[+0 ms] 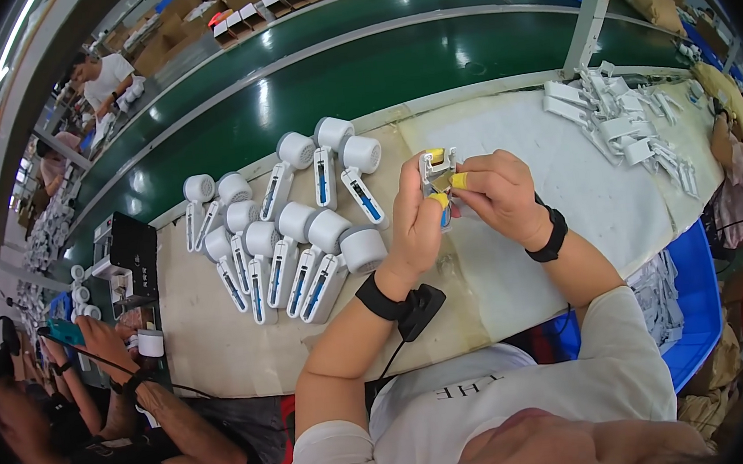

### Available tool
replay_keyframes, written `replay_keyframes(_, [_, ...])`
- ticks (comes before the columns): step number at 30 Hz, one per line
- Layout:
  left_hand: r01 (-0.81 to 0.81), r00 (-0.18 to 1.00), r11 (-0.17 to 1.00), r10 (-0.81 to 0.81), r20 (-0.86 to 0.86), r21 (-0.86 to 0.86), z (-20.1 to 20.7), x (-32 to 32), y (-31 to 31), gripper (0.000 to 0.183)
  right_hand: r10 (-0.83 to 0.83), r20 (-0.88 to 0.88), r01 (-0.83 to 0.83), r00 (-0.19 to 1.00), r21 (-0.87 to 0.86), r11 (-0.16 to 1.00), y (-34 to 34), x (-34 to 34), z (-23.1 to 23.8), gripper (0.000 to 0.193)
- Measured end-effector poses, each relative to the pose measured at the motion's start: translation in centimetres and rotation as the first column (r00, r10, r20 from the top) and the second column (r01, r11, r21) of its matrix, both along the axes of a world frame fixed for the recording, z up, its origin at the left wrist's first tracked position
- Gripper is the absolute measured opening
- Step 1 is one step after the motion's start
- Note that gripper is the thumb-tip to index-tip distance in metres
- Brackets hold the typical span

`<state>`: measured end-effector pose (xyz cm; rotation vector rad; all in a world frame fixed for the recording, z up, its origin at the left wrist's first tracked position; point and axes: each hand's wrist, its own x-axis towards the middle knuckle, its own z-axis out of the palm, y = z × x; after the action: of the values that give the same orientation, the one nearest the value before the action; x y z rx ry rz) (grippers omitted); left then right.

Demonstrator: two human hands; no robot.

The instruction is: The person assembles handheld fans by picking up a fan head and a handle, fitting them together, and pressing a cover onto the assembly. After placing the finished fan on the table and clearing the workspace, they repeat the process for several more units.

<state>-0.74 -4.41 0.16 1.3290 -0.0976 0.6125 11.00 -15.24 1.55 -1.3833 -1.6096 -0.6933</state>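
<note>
Above the work table, my left hand (416, 228) is closed around a small white plastic housing (428, 173), which shows yellow at its top and a bit of blue lower down. My right hand (504, 197) reaches in from the other side, its fingers pinched at the housing's edge; what exactly lies between those fingertips is too small to make out. Yellow wraps cover some fingertips. To the left of my hands stand several white handheld devices (327, 230) with round grey-rimmed heads and open handles showing blue strips inside.
Loose white plastic parts (621, 127) are heaped at the table's right. A blue bin (701, 308) with more white pieces stands below that side. Beyond the table (223, 363) runs a green conveyor (339, 78). A black box (128, 255) and a co-worker's arm (175, 416) are at left.
</note>
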Motion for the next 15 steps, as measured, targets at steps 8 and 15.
replay_keyframes(8, [-0.034, 0.999, 0.998, 0.035, -0.015, 0.061, -0.5, 0.0, 0.0, 0.045, 0.019, 0.017, -0.019, 1.0, 0.005, 1.0, -0.1, 0.2, 0.0, 0.027])
replay_keyframes(15, [-0.181, 0.983, 0.937, 0.178, 0.037, 0.299, -1.1, -0.1, 0.0, 0.043, -0.015, 0.021, 0.016, 1.0, -0.044, 0.999, -0.3, -0.1, 0.4, 0.026])
